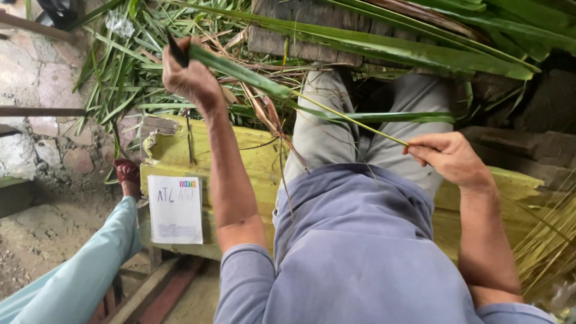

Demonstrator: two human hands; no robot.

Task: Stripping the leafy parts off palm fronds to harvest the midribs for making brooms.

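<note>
Fingers of the left hand (191, 77) clench a green palm leaf (240, 73); right hand (451, 157) fingers pinch its thin midrib (354, 122).

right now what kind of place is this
Likely an outdoor yard work spot for stripping palm leaves: a heap of long green leaves, a worn yellow wooden bench, and a rough stone wall beside bare ground.

An outdoor yard workplace for stripping palm fronds: heaps of long green leaves (126, 72) lie over a stone-paved ground (42, 78) and bare dirt (42, 234), with a worn yellow wooden surface (252, 156) and a bundle of stripped leaf ribs (549, 246) alongside.
</note>
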